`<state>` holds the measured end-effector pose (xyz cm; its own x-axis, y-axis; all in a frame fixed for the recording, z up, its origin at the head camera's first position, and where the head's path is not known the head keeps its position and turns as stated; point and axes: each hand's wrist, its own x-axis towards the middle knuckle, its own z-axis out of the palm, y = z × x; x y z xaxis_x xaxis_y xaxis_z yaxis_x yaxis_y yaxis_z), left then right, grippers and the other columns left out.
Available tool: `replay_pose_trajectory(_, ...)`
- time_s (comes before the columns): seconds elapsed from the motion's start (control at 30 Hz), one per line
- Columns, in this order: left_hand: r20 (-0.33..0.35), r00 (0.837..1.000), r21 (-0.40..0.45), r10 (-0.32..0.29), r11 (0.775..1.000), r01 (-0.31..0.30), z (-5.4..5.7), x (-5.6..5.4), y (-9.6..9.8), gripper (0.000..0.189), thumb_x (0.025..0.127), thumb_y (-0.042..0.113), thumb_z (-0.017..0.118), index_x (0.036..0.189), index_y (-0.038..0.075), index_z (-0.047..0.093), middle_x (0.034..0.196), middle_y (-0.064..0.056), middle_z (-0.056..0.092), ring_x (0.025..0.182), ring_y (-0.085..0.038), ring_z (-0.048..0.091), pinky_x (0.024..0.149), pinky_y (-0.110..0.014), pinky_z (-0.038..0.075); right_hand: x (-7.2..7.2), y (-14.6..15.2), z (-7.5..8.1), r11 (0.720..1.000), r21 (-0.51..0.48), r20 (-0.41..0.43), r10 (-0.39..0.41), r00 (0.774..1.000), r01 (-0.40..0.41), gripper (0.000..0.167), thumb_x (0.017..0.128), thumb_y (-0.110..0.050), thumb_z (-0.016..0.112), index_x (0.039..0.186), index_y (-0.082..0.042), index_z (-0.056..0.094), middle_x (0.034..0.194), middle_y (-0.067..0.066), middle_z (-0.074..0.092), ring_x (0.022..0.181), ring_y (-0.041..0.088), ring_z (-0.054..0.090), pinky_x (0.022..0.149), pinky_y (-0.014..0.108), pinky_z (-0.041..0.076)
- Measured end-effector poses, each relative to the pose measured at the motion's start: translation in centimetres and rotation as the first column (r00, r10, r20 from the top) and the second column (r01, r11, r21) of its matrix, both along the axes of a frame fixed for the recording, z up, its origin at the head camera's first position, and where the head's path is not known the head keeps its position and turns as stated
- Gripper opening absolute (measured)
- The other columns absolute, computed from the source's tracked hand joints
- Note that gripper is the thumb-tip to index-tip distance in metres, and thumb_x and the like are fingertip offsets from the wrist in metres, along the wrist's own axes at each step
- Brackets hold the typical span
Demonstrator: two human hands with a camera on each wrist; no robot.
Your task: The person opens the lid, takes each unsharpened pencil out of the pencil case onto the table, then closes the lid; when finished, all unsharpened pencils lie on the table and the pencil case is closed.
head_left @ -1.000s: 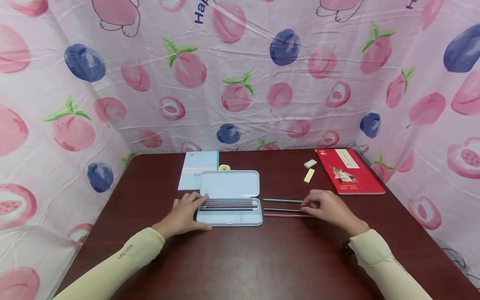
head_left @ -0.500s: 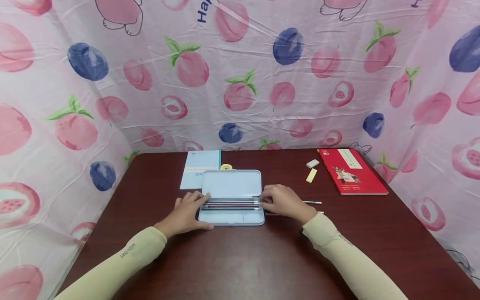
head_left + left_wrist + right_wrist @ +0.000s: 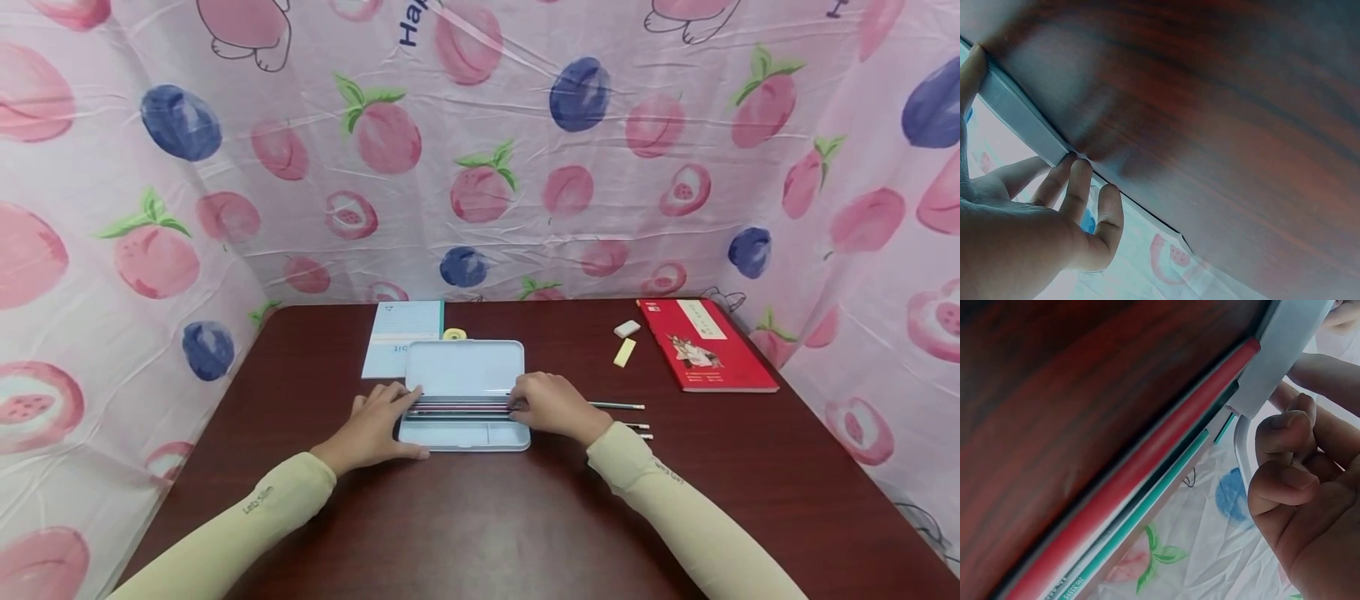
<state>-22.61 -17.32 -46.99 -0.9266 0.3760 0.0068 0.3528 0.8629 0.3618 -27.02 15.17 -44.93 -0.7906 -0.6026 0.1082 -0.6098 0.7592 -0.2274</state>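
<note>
The light blue pencil case lies with its lid raised at the back. Several pencils lie side by side in its rear compartment. My left hand holds the left end of the case, thumb along the front edge and fingers at the rear corner; in the left wrist view its fingertips touch the case wall. Over the right end, my right hand pinches a pencil's end inside the case. From the right wrist its ring and little fingers show curled, while the pinching fingertips are hidden behind the wall.
Loose pencils, one red and one teal among them, lie on the table right of the case. Behind are a light blue notebook and a yellow tape roll. Two erasers and a red book sit at right.
My right hand has moved left from the loose pencils to the case's right end and its fingers are now inside. The left hand has stayed on the case.
</note>
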Motion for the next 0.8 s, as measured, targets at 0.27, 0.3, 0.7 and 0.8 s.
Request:
replay_pose_trajectory(0.27, 0.003, 1.0, -0.004, 0.003, 1.0, -0.003, -0.1, 0.0, 0.0, 0.11, 0.076, 0.064, 0.09, 0.163, 0.015, 0.045, 0.144, -0.01, 0.056, 0.126, -0.026, 0.047, 0.095, -0.046, 0.035, -0.2, -0.5, 0.1, 0.999, 0.039, -0.001, -0.016, 1.0, 0.016, 0.005, 0.087, -0.017, 0.088, 0.09, -0.015, 0.085, 0.081, -0.003, 0.073, 0.068, 0.007, 0.057, 0.067, 0.027, 0.054)
replay_pose_trajectory(0.3, 0.005, 1.0, -0.004, 0.003, 1.0, -0.003, -0.1, 0.0, 0.0, 0.11, 0.076, 0.064, 0.09, 0.163, 0.015, 0.045, 0.144, -0.01, 0.056, 0.126, -0.026, 0.047, 0.095, -0.046, 0.035, -0.3, -0.6, 0.1, 0.999, 0.048, 0.002, -0.018, 1.0, 0.018, 0.005, 0.087, -0.017, 0.088, 0.091, -0.015, 0.085, 0.081, -0.003, 0.073, 0.068, 0.007, 0.057, 0.068, 0.027, 0.055)
replay_pose_trajectory(0.7, 0.0, 1.0, -0.007, 0.0, 1.0, 0.0, -0.2, -0.1, -0.1, 0.109, 0.076, 0.063, 0.091, 0.163, 0.015, 0.045, 0.144, -0.01, 0.056, 0.128, -0.027, 0.047, 0.094, -0.046, 0.035, -0.7, -1.2, 0.9, 0.994, 0.107, 0.056, -0.019, 0.998, 0.013, 0.011, 0.085, -0.018, 0.091, 0.089, -0.012, 0.082, 0.083, 0.0, 0.074, 0.068, 0.01, 0.058, 0.068, 0.031, 0.055)
replay_pose_trajectory(0.8, 0.0, 1.0, -0.009, 0.0, 1.0, 0.0, -0.2, -0.1, -0.1, 0.109, 0.076, 0.063, 0.091, 0.163, 0.015, 0.045, 0.144, -0.01, 0.056, 0.128, -0.028, 0.048, 0.094, -0.047, 0.035, -0.9, -1.2, 1.1, 0.994, 0.11, 0.076, -0.003, 0.997, -0.005, 0.01, 0.085, -0.018, 0.09, 0.087, -0.012, 0.081, 0.081, 0.0, 0.072, 0.067, 0.011, 0.057, 0.067, 0.032, 0.054)
